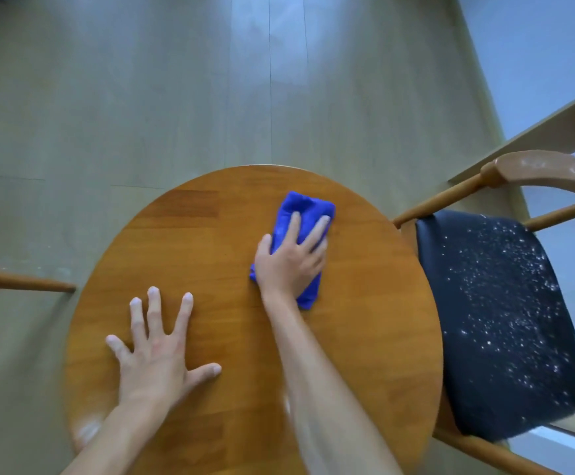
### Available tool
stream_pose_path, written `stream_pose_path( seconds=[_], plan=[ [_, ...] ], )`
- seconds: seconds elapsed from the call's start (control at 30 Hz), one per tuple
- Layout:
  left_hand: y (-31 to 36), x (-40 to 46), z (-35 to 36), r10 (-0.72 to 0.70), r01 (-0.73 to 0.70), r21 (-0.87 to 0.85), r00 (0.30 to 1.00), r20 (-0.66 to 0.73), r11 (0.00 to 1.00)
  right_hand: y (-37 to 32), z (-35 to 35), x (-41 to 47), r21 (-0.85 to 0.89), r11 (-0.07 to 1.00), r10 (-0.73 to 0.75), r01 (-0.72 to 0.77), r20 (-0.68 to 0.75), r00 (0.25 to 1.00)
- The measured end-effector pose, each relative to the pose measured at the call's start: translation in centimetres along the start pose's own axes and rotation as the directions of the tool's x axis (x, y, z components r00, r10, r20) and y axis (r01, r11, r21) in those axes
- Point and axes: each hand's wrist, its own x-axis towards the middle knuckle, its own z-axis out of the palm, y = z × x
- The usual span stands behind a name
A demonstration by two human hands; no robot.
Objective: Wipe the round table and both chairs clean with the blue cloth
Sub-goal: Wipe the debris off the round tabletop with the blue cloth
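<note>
A person's left hand [157, 354] lies flat with fingers spread on the round, glossy wooden tabletop [210, 234], while beyond it the right hand [289, 258] presses the folded blue cloth [305, 214] to the far right part of the top, fingers straight. A pale smear [87, 430] near the front edge suggests the table is unfinished; the chair [498, 320] alongside, black seat speckled white, looks untouched.

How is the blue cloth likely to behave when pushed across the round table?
The blue cloth looks soft and bunched, so it would probably fold or crumple. Under the flat right hand it likely slides easily on the smooth round table.
</note>
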Motion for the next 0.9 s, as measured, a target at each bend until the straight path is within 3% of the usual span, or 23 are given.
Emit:
stream_pose_path(
  seconds=[0.03, 0.07, 0.1, 0.17, 0.2, 0.23, 0.33, 0.37, 0.47, 0.57, 0.67, 0.77, 0.83, 0.9],
  plan=[
    [0.0, 0.0, 0.1, -0.003, 0.003, -0.001, 1.0, -0.009, 1.0, -2.0, 0.7, -0.7, 0.004, 0.981, -0.194, 0.194, 0.067, 0.979],
    [-0.1, 0.0, 0.1, -0.007, 0.007, -0.005, 1.0, -0.017, 1.0, -3.0, 1.1, -1.1, 0.024, 0.92, -0.391, 0.392, 0.148, 0.908],
    [-0.1, 0.0, 0.2, -0.009, 0.009, -0.01, 1.0, -0.023, 1.0, -3.2, 1.2, -0.6, 0.061, 0.82, -0.566, 0.568, 0.228, 0.792],
    [-0.2, 0.1, 0.4, -0.009, 0.008, -0.026, 0.999, -0.038, 1.0, -1.5, 0.8, 2.6, 0.109, 0.615, -0.762, 0.781, 0.334, 0.554],
    [-0.2, 0.2, 0.5, -0.011, 0.009, -0.033, 0.999, -0.046, 0.999, -0.4, 0.4, 4.6, 0.103, 0.577, -0.78, 0.81, 0.362, 0.509],
    [-0.3, 0.3, 0.6, -0.013, 0.011, -0.036, 0.999, -0.052, 0.999, 0.9, 0.0, 6.5, 0.088, 0.611, -0.754, 0.787, 0.368, 0.545],
    [-0.4, 0.2, 0.5, -0.024, 0.022, -0.049, 0.999, -0.046, 0.999, 6.3, -2.3, 10.4, -0.013, 0.871, -0.467, 0.491, 0.286, 0.837],
    [-0.3, 0.2, 0.4, -0.025, 0.022, -0.054, 0.999, -0.045, 0.998, 8.6, -3.4, 10.9, -0.066, 0.916, -0.368, 0.395, 0.255, 0.894],
    [-0.2, 0.0, 0.2, -0.026, 0.022, -0.064, 0.998, -0.051, 0.998, 15.8, -6.9, 9.7, -0.164, 0.972, -0.145, 0.169, 0.15, 0.978],
    [-0.3, 0.0, 0.2, -0.024, 0.021, -0.061, 0.998, -0.05, 0.998, 20.5, -9.5, 3.9, -0.172, 0.974, 0.15, -0.148, 0.0, 0.989],
    [-0.5, 0.1, 0.4, -0.024, 0.021, -0.055, 0.998, -0.062, 0.998, 21.4, -10.2, -3.8, -0.147, 0.948, 0.275, -0.281, -0.061, 0.959],
    [-0.7, -0.2, 0.3, -0.017, 0.014, -0.062, 0.998, -0.057, 0.998, 18.2, -8.8, -7.3, -0.079, 0.907, 0.405, -0.414, -0.106, 0.908],
    [-0.7, -0.3, 0.0, 0.001, -0.004, -0.073, 0.999, -0.042, 0.997, 13.5, -6.6, -6.3, -0.036, 0.898, 0.436, -0.439, -0.083, 0.896],
    [-0.6, -0.5, -0.2, 0.021, -0.025, -0.126, 0.999, -0.032, 0.992, 7.7, -4.4, -5.0, -0.065, 0.963, 0.26, -0.26, -0.009, 0.966]
  ],
)
